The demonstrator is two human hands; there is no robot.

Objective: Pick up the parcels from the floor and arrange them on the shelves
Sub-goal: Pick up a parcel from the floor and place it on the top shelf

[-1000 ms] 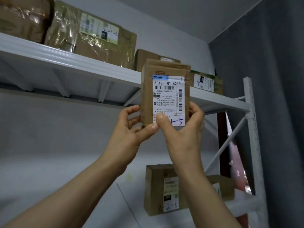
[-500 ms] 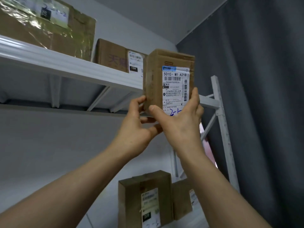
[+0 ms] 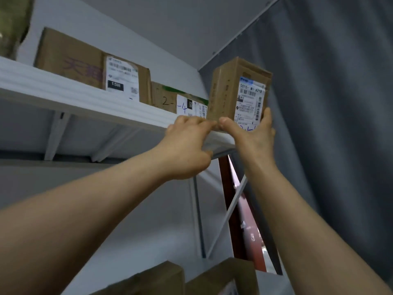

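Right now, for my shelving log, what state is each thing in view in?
small parcel: upright, held at the right end of the upper shelf; its base is hidden.
right hand: grips the parcel's lower right side.
left hand: fingertips at the parcel's lower left corner; grip unclear.
15H box: on the shelf, label outward.
2-4 box: on the shelf, beside the 15H box.

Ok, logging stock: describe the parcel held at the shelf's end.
The parcel is a brown cardboard box, upright, with a white barcoded label bearing blue handwriting. It is at the upper shelf's right end, base hidden. The right hand grips its lower part; the left hand's fingertips touch its lower left corner.
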